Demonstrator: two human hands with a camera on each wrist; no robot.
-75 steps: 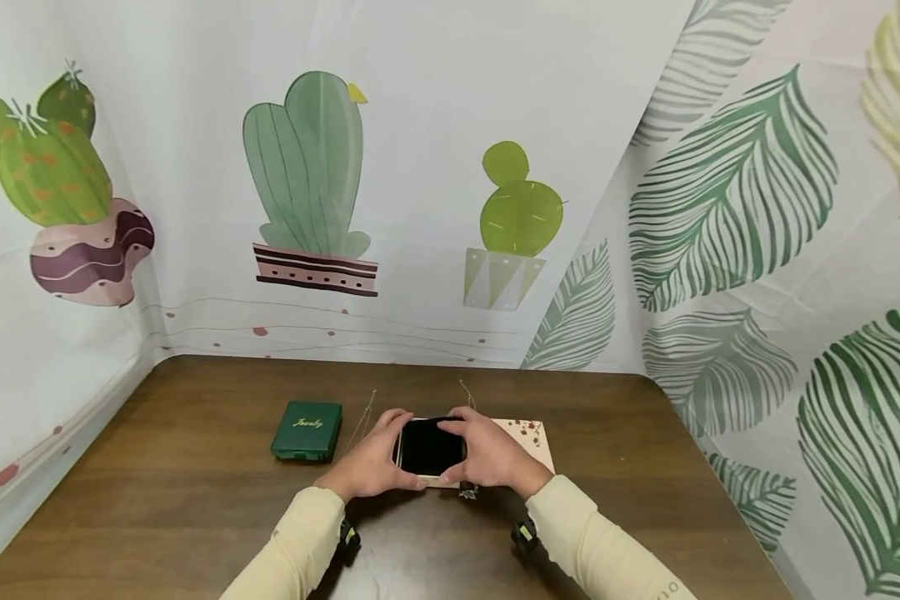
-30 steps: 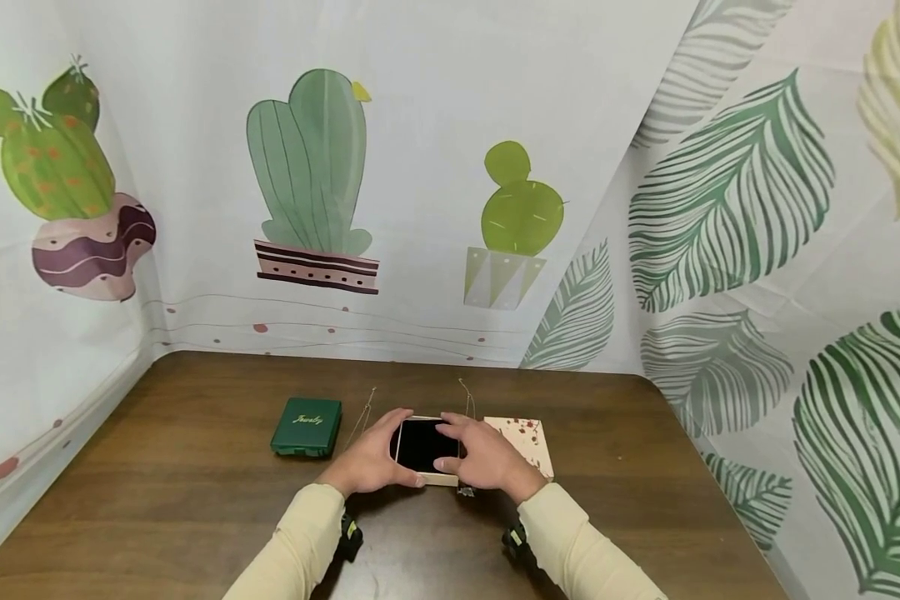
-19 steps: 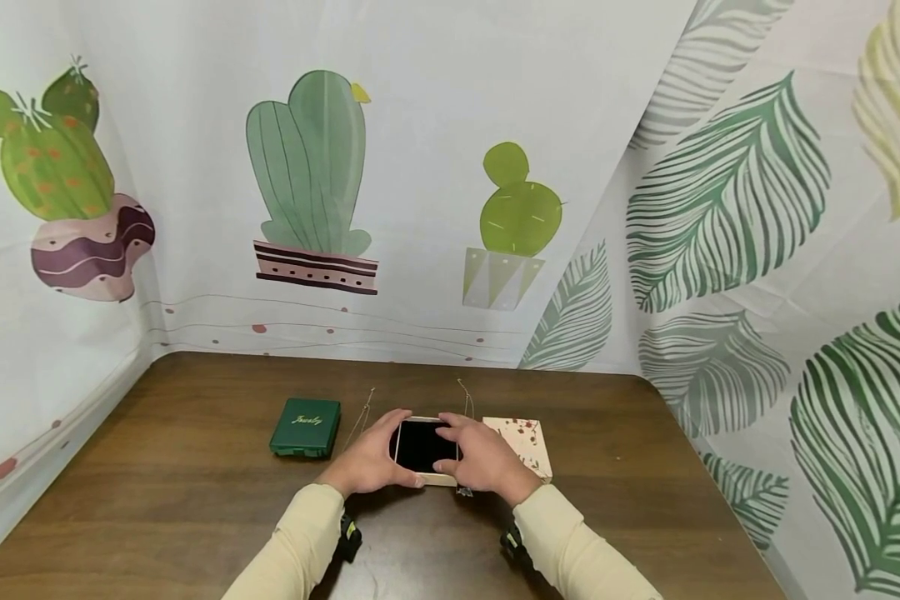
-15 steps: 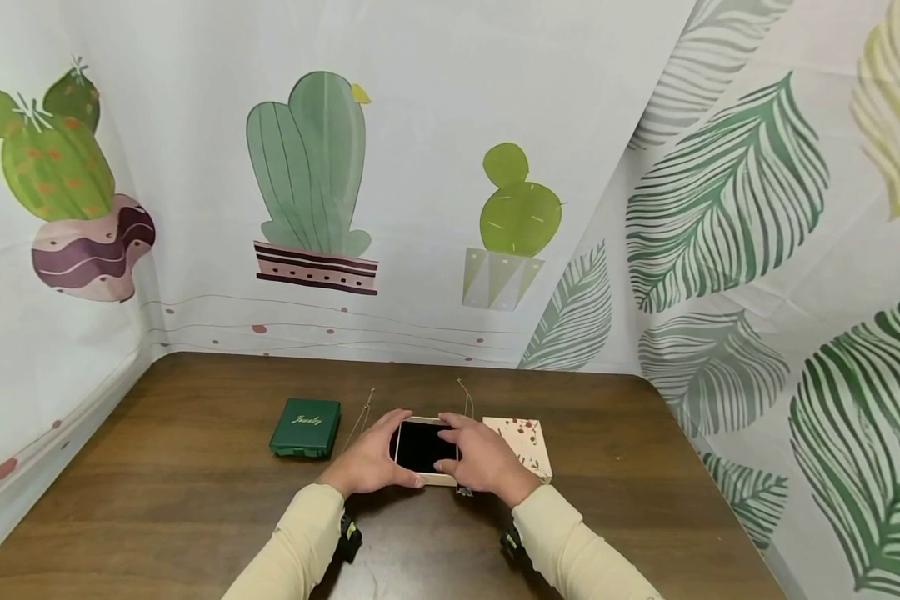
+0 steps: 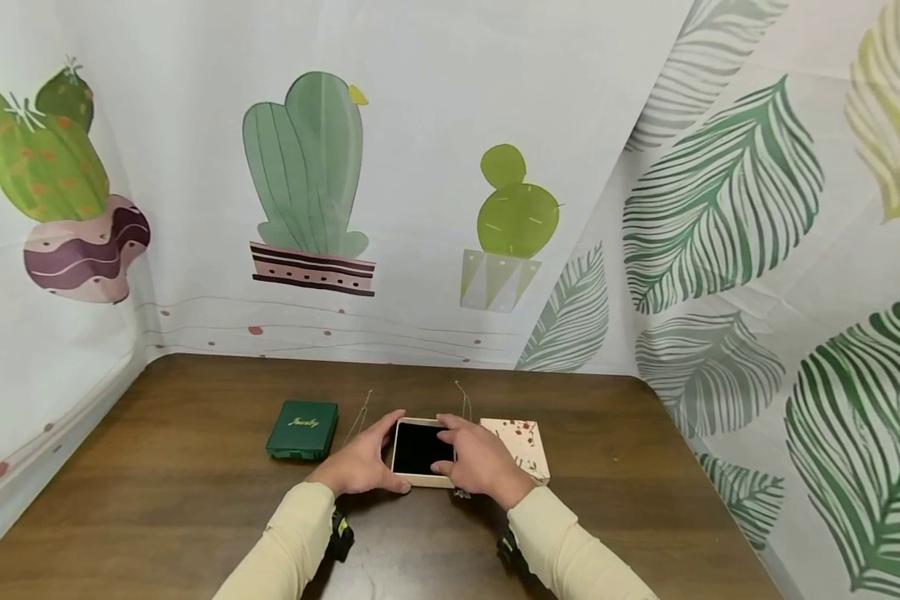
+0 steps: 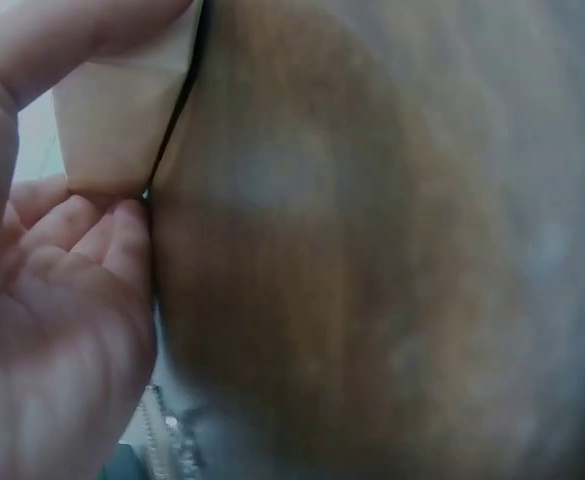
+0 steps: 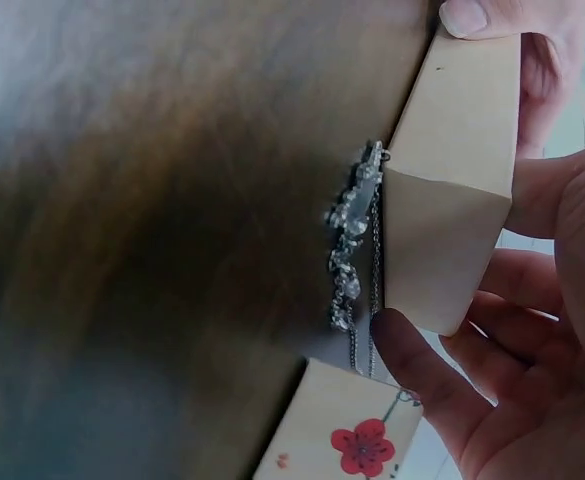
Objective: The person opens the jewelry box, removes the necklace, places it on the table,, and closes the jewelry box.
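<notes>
A cream cardboard box (image 5: 429,481) with a black lining (image 5: 420,447) lies at the middle of the table. My left hand (image 5: 360,460) spans its left side, thumb at the near corner and fingertips at the far one; the left wrist view shows the fingers against the box wall (image 6: 117,120). From the right, my right hand (image 5: 483,458) holds the box, its thumb over the black lining. Beside the box wall (image 7: 447,235), a silver necklace (image 7: 350,245) with clear stones lies on the table. The right hand partly hides this necklace in the head view.
A flower-printed lid or box (image 5: 521,442) lies right of the right hand. A green jewelry case (image 5: 303,429) stands to the left. Fine chains (image 5: 362,410) extend behind the left hand, and another chain (image 5: 465,402) behind the right. A printed cloth backs the wooden table (image 5: 195,467).
The box has shifted slightly left, away from the flower-printed piece. My right thumb has moved from the near edge onto the black lining. Most recently my left hand has eased slightly outward.
</notes>
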